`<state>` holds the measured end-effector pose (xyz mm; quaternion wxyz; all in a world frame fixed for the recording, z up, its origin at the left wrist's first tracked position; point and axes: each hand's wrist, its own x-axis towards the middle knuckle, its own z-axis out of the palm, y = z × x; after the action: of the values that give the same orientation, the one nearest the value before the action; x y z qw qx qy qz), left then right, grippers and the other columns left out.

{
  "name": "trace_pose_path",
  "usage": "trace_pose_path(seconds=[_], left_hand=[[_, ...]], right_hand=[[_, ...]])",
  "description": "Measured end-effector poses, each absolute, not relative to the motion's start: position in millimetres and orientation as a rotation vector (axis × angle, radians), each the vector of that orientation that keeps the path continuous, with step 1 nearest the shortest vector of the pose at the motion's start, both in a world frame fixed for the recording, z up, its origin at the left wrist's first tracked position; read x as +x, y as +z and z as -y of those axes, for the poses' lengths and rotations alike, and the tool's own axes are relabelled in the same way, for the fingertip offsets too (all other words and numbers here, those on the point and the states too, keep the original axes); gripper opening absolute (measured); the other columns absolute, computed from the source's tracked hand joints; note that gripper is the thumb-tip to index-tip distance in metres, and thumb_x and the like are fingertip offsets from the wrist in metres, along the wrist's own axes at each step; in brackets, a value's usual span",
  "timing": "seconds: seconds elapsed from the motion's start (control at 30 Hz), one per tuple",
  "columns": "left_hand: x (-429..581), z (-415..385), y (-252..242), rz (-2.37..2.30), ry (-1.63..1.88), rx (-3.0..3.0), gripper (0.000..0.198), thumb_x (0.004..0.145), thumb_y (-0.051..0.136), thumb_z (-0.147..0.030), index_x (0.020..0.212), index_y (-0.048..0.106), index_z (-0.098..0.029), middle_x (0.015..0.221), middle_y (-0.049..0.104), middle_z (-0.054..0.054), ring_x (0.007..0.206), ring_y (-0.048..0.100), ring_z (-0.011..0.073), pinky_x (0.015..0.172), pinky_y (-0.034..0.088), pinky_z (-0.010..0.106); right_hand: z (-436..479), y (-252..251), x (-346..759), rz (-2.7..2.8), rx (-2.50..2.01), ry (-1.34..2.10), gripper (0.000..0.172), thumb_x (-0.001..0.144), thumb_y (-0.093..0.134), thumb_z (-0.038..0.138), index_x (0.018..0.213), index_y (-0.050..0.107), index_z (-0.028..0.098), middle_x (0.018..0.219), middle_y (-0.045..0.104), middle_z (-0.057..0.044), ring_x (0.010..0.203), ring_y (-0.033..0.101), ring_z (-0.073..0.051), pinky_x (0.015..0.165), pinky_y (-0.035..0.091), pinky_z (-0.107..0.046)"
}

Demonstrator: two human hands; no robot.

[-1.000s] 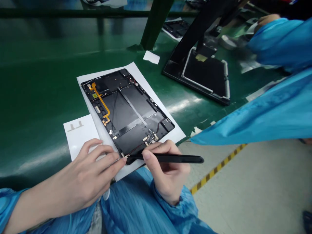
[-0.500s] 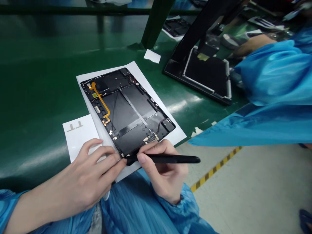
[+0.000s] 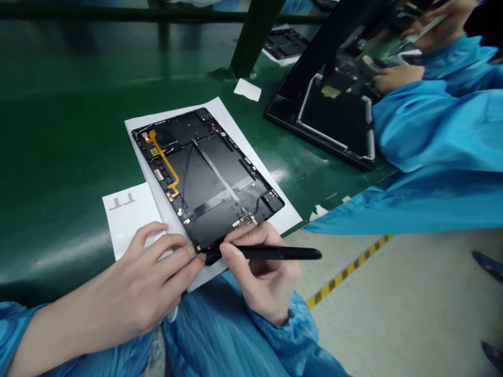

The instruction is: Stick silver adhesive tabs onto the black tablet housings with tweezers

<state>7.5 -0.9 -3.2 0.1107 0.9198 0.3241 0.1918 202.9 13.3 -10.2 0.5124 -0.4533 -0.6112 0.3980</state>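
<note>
A black tablet back housing point(image 3: 212, 178) lies on a white sheet point(image 3: 275, 188), with an orange flex cable point(image 3: 167, 170) along its left side and a grey ribbon cable point(image 3: 220, 175) across the middle. My right hand point(image 3: 267, 272) is closed round a slim black pen-shaped tool point(image 3: 281, 253). The tool's broader end reaches the near edge of the housing; its exact tip is hard to make out. Fingers loosely spread, my left hand point(image 3: 153, 272) rests by the near left corner, its fingertips close to the tool's end. Beneath that hand is a white card point(image 3: 128, 217) with two grey T-shaped strips.
On the green bench point(image 3: 78, 131) at the right stands a black fixture point(image 3: 320, 141) with a white-edged frame. A co-worker's blue sleeve point(image 3: 440, 125) is beyond it. A green post point(image 3: 255, 39), a paper scrap point(image 3: 247, 89) and another housing point(image 3: 286, 43) are behind.
My hands and the tool stay nearly in place, while the view shifts slightly. At the right, the co-worker's arms have moved, and a raised hand holding a thin tool now shows.
</note>
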Motion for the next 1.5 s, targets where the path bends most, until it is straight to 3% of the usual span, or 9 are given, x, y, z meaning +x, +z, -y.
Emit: trace_pose_path(seconds=[0.27,0.53,0.87,1.17,1.5], left_hand=[[-0.6,-7.4,-1.5,-0.851,0.693,2.441,0.033,0.093,0.041,-0.005,0.123,0.052,-0.01,0.11,0.056,0.012,0.107,0.049,0.0246,0.091,0.038,0.042],[-3.8,-8.2,-4.4,-0.987,0.645,2.457,0.036,0.091,0.042,-0.007,0.124,0.055,-0.017,0.122,0.049,0.014,0.114,0.044,0.0297,0.09,0.043,0.047],[-2.7,-8.1,-4.7,-1.037,0.607,2.544,0.035,0.09,0.043,-0.009,0.12,0.059,-0.02,0.124,0.047,0.015,0.115,0.043,0.0335,0.089,0.042,0.052],[0.2,-10.1,-2.3,-1.028,0.604,2.633,0.031,0.091,0.041,-0.007,0.115,0.059,-0.017,0.121,0.047,0.015,0.113,0.041,0.0319,0.089,0.039,0.051],[0.1,-10.3,-5.1,-1.064,0.617,2.649,0.032,0.09,0.043,-0.009,0.114,0.062,-0.02,0.12,0.051,0.014,0.112,0.044,0.0314,0.089,0.04,0.051]], right_hand=[[-12.6,-15.3,200.7,1.248,-1.067,0.98,0.016,0.082,0.063,0.013,0.074,0.054,0.022,0.069,0.059,0.001,0.061,0.058,-0.015,0.051,0.042,-0.027],[-12.3,-8.7,200.9,1.281,-1.183,1.045,0.017,0.081,0.066,0.019,0.071,0.053,0.021,0.063,0.057,0.001,0.05,0.049,-0.013,0.044,0.036,-0.027],[-15.1,-11.5,202.7,1.382,-1.09,1.023,0.017,0.083,0.063,0.013,0.072,0.053,0.021,0.065,0.056,0.002,0.051,0.05,-0.012,0.043,0.037,-0.025],[-10.3,-15.0,207.8,1.62,-1.015,0.848,0.017,0.082,0.065,0.009,0.085,0.055,0.022,0.076,0.062,-0.001,0.062,0.061,-0.015,0.046,0.043,-0.026],[-11.7,-19.4,207.0,1.523,-1.01,0.898,0.012,0.082,0.065,0.012,0.08,0.058,0.021,0.071,0.062,0.0,0.057,0.059,-0.015,0.047,0.043,-0.027]])
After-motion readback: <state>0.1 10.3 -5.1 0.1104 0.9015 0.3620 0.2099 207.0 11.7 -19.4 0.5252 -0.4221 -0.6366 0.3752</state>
